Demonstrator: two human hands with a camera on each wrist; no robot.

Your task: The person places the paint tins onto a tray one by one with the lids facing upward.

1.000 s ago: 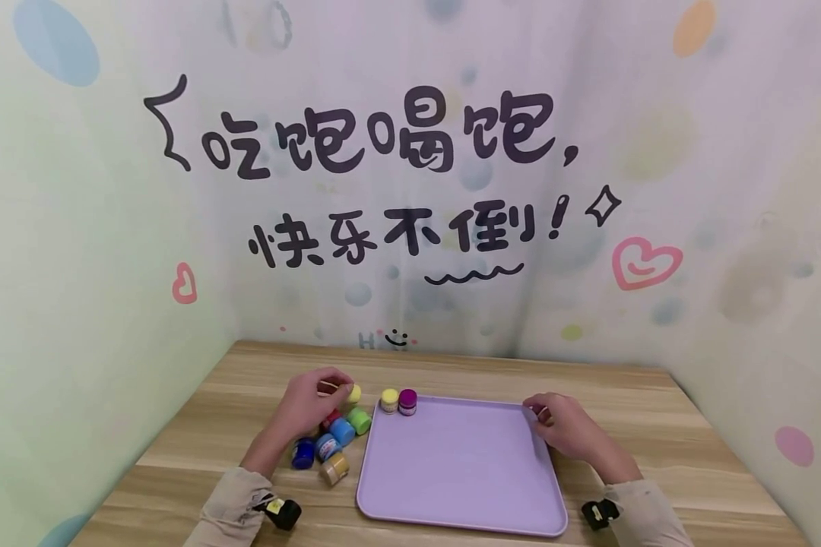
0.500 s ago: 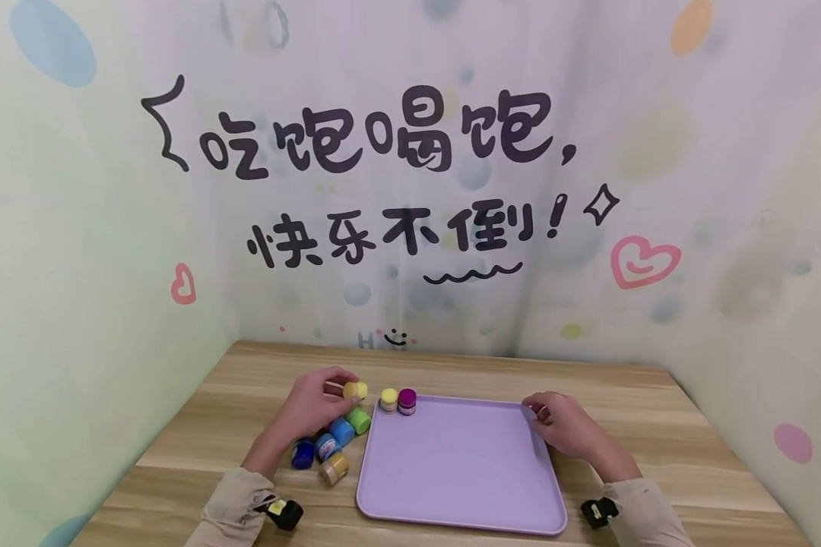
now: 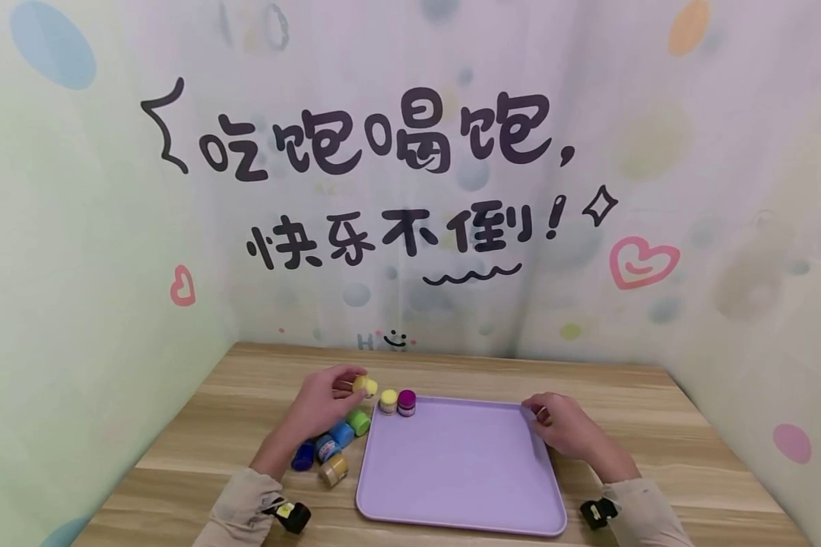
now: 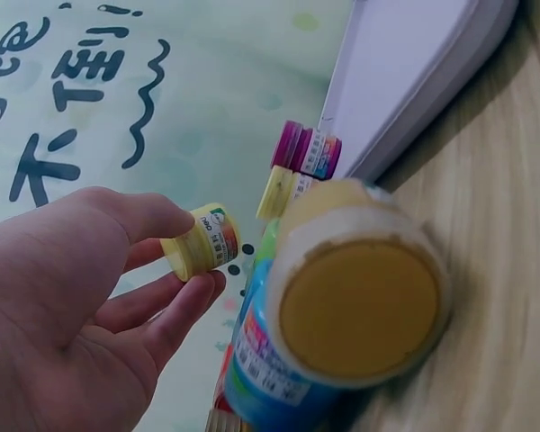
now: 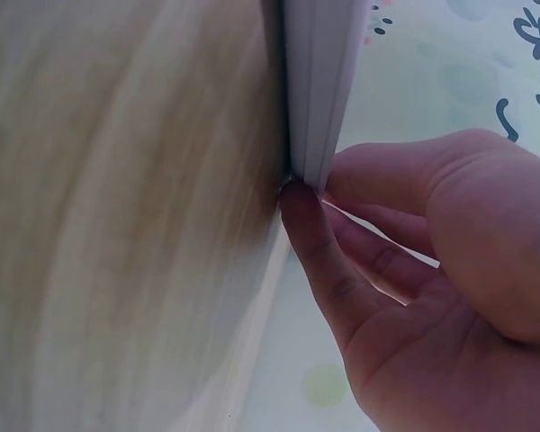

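Near the back left of the table, my left hand (image 3: 323, 400) holds a small yellow paint jar (image 3: 366, 387) between thumb and fingers, raised and tilted. In the left wrist view the jar's printed label (image 4: 220, 236) faces outward. Close to its right, a yellow-lidded jar (image 3: 388, 401) and a purple jar (image 3: 407, 403) stand side by side at the far left corner of the lilac tray (image 3: 458, 465). My right hand (image 3: 564, 427) grips the tray's far right corner. In the right wrist view, its thumb and fingers meet at the tray rim (image 5: 319, 99).
Left of the tray lie several more paint jars: green (image 3: 359, 421), light blue (image 3: 342, 433), blue with a label (image 3: 328, 447), dark blue (image 3: 303, 456) and tan (image 3: 334, 470). A patterned curtain wall (image 3: 410, 304) with lettering rises behind the wooden table (image 3: 657, 448).
My left hand has lifted the yellow jar and shifted it slightly right, toward the two standing jars. My right hand stays at the tray corner.
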